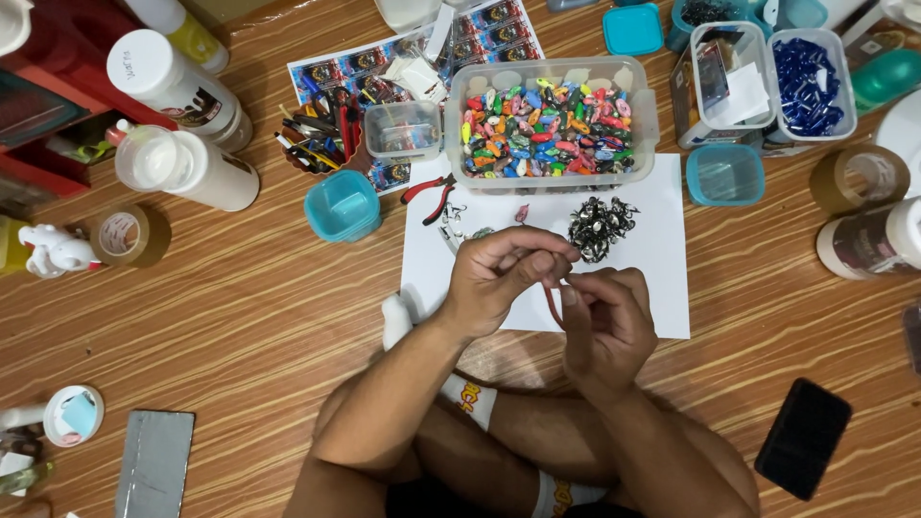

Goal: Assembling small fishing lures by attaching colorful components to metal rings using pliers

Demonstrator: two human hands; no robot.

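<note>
Two hands, the left hand [499, 273] and right hand [604, 317], pinch a thin red cord [554, 305] that looks light and floppy, best held near its end.

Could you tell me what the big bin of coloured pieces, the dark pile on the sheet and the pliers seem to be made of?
The bin looks like clear plastic: translucent walls show the coloured pieces, glossy, likely plastic. The dark pile glints like small metal clasps. The pliers seem metal with red, probably rubbery grips. The sheet looks like matte white paper.
</note>
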